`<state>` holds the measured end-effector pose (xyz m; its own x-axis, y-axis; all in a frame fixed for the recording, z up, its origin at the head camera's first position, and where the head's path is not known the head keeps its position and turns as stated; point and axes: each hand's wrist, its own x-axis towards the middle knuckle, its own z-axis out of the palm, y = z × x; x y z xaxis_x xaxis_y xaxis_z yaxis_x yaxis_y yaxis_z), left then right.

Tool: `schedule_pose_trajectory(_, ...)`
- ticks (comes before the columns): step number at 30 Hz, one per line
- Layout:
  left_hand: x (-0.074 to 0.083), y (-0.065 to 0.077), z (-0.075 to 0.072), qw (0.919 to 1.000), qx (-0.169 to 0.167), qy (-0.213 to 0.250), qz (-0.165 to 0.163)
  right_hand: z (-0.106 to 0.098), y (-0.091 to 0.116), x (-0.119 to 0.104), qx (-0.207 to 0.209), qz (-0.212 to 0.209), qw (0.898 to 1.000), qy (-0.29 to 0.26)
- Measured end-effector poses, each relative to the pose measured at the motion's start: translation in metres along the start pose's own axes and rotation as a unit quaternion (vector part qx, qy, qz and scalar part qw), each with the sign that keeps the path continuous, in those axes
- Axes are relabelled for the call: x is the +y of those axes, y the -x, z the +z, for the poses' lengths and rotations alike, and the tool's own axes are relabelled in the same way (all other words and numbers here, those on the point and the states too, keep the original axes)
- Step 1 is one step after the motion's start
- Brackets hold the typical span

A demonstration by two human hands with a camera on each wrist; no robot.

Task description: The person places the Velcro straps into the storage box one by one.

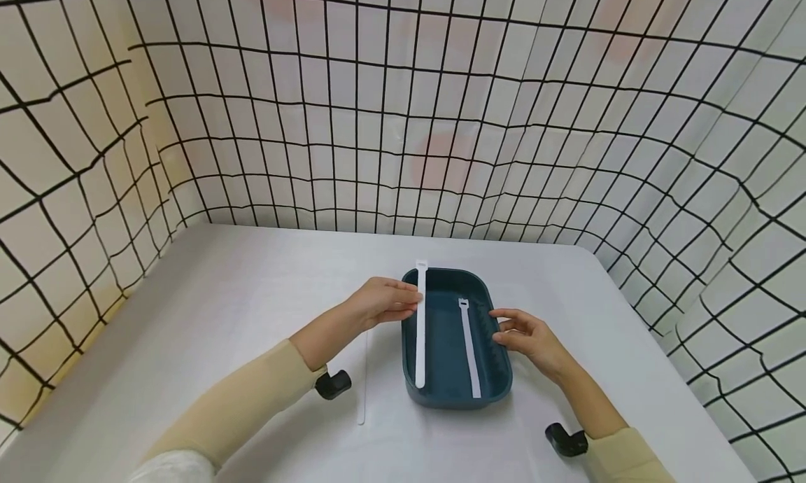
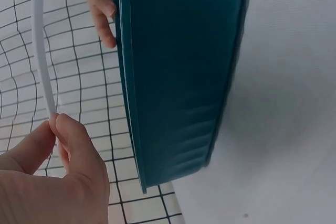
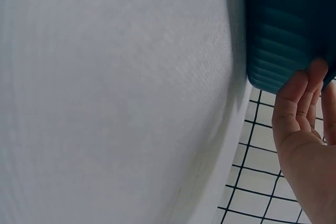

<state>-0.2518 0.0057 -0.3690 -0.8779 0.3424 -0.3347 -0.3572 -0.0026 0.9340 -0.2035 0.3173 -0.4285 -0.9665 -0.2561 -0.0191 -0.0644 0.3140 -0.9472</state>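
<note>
My left hand [image 1: 384,301] pinches a white cable strap [image 1: 420,343] between thumb and fingertips. The strap stretches lengthwise over the left side of a dark teal basin [image 1: 441,402], its slotted head pointing away from me. In the left wrist view, the strap [image 2: 42,61] rises as a narrow band from the pinching fingertips. A second white strap [image 1: 470,350] with a slotted head lies inside the basin, toward the right. My right hand [image 1: 529,339] is at the basin's right rim, its loosely bent fingers right against the edge; in the right wrist view fingertips [image 3: 299,77] overlap the outer wall.
A thin white strip [image 1: 362,392] lies on the white table [image 1: 283,273] left of the basin. Black wire grid panels [image 1: 378,126] rise behind the table and along both sides. Each wrist carries a small black camera mount [image 1: 332,384].
</note>
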Motion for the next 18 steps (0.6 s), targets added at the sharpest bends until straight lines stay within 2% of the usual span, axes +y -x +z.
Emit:
schedule_pose_trajectory(9,-0.001,-0.014,0.015,0.9997,-0.021,0.006,0.005,0.0,0.0,-0.001,0.002,0.007,1.0,-0.006)
schedule_pose_trajectory(18,-0.004,-0.027,0.028,0.9998,-0.009,0.017,-0.006,0.0,-0.001,0.0,-0.001,0.0,1.0,-0.004)
